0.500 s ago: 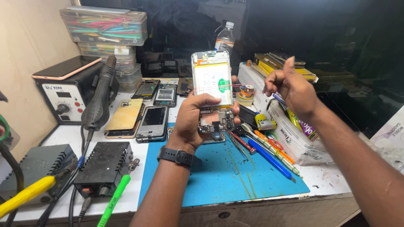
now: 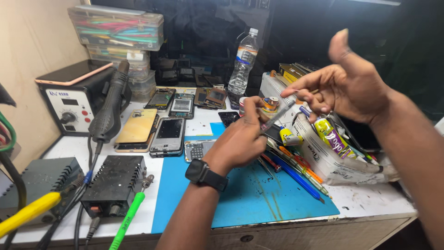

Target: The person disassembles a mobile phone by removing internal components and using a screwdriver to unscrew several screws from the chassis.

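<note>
Left hand (image 2: pixel 238 139), wearing a black wristwatch (image 2: pixel 206 174), hangs above the blue mat (image 2: pixel 259 199) on the worktop (image 2: pixel 370 203); its grip is pinched closed on the lower end of a slim, clear pen-like tool (image 2: pixel 276 117). The tool's long axis runs from 7 o'clock at that grip up to 1 o'clock, where its upper end meets the fingertips (image 2: pixel 296 91) of the right hand (image 2: pixel 347 83). The right hand's grip is loose, thumb raised; whether it actually clasps the tool cannot be told. The left hand has the firmer hold.
</note>
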